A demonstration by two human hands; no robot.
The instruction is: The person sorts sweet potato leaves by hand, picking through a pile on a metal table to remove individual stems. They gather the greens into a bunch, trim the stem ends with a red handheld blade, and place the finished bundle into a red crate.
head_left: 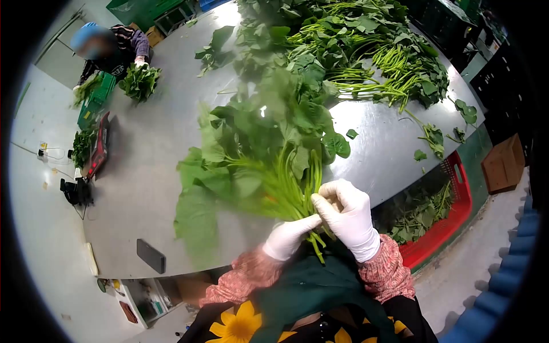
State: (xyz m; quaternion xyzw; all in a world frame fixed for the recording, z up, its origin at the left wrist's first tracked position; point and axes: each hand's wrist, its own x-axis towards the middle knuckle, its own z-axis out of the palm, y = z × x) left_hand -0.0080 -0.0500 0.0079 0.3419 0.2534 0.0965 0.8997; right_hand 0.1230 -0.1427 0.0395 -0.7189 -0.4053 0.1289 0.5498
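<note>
White gloves cover both of my hands. My left hand (pixel 287 235) is wrapped round the lower stems of a bunch of leafy greens (pixel 291 177), whose broad leaves fan out away from me and are partly blurred. Cut stem ends (pixel 316 247) stick out below that grip. My right hand (pixel 346 216) is closed, thumb and fingers pinched at the right side of the same stems, just above my left thumb. What exactly lies between those fingertips is partly hidden. Beyond the bunch, a large heap of long-stemmed greens (pixel 394 63) covers the far right of the metal table (pixel 148 188).
A red crate (pixel 457 200) with loose leaves stands below the table edge at right. A dark phone (pixel 150 255) lies near the front left edge. At far left, a co-worker (pixel 114 46) handles greens beside a green basket (pixel 98 97) and a red scale (pixel 100 146).
</note>
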